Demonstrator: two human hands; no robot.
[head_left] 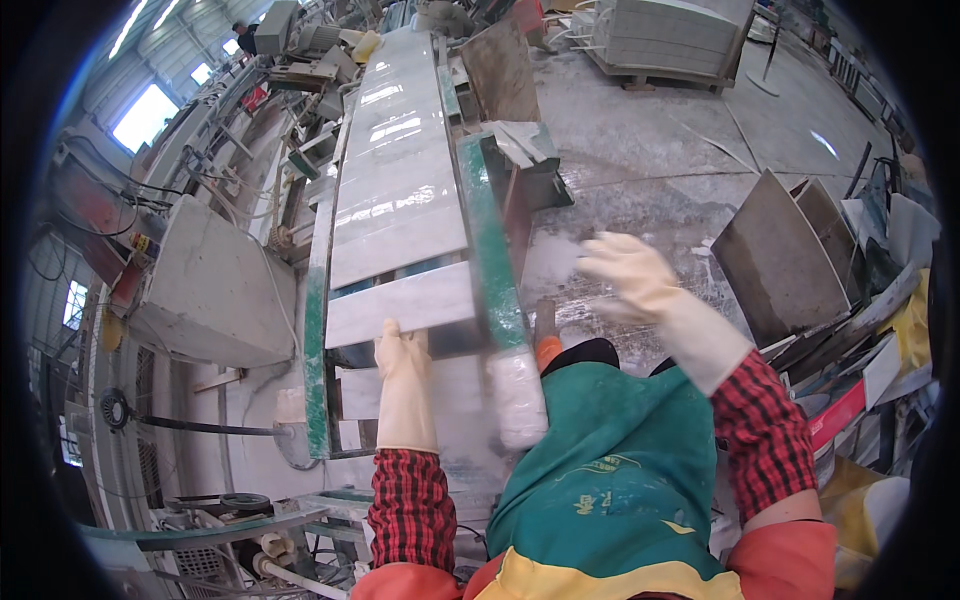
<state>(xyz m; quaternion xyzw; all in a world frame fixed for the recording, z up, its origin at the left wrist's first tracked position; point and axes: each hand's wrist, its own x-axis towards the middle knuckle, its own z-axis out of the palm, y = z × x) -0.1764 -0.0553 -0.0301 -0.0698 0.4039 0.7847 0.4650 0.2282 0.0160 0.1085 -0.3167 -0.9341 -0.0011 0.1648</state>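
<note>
The two gloved hands are well apart. The left hand [404,385] is at the near end of a long table [316,385], its fingertips at the near edge of a pale strip [400,302] with a marble-like face. One digit lies on the strip's upper face; whether the others are closed on it from beneath cannot be told. The right hand [635,275] is raised beyond the table's right edge, fingers extended and loosely parted, partly blurred by motion.

The pale strip lies crosswise near the table's near end, reaching from close to the left edge to the green right rail [490,240]. A dark gap shows between it and a second pale piece [455,385], which lies nearer the table's near edge, partly behind the left glove. Beyond the strip, a run of glossy pale slabs [400,170] covers the table toward its far end. A whitish wrapped block [518,398] is at the near right corner.

The person wears a green apron [610,440] and red-and-black checked sleeves [765,430]. Left of the table is a large off-white block-shaped body [215,285]. On the right, brown boards [780,260] lean on edge. Farther back, a stack of pale slabs [660,40] rests on the floor [620,170] on low supports.
</note>
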